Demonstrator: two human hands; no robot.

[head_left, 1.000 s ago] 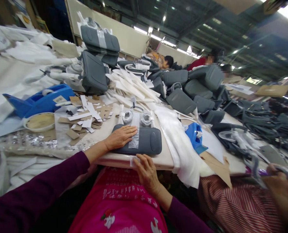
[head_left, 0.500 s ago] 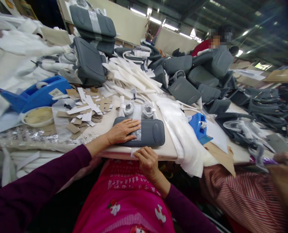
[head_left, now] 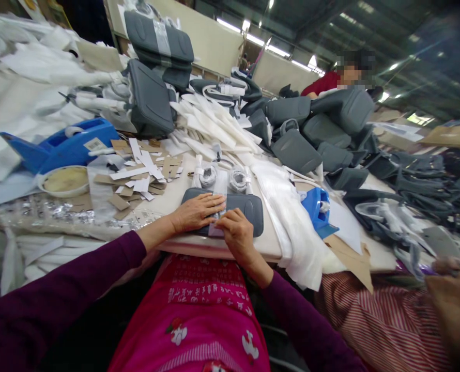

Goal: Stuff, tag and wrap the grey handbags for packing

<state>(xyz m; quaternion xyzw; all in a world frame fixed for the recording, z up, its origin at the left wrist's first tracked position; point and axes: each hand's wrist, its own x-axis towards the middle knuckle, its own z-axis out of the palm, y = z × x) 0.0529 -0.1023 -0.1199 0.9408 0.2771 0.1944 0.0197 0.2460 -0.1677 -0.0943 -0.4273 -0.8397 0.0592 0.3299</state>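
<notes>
A grey padded sun visor (head_left: pixel 245 207) lies flat at the near edge of the beige table (head_left: pixel 271 245). A strip of clear tape (head_left: pixel 219 192) crosses its middle. My left hand (head_left: pixel 196 212) rests flat on the visor's left half, fingers stretched toward the tape. My right hand (head_left: pixel 235 235) sits on the visor's near edge with fingers curled, pinching the tape's near end against it. Two coiled wires (head_left: pixel 223 178) with white wraps lie just beyond the visor.
A blue tape dispenser (head_left: pixel 65 146), a shallow bowl (head_left: pixel 63 181) and scattered cardboard scraps (head_left: pixel 137 178) lie to the left. Grey visors (head_left: pixel 295 150) and white foam bags (head_left: pixel 210 126) pile up behind. A small blue dispenser (head_left: pixel 317 206) sits right. A co-worker's hand (head_left: pixel 447 297) is at right.
My right hand rose from the table edge onto the visor's near edge, bringing the tape end up. My left hand stayed flat on the visor.
</notes>
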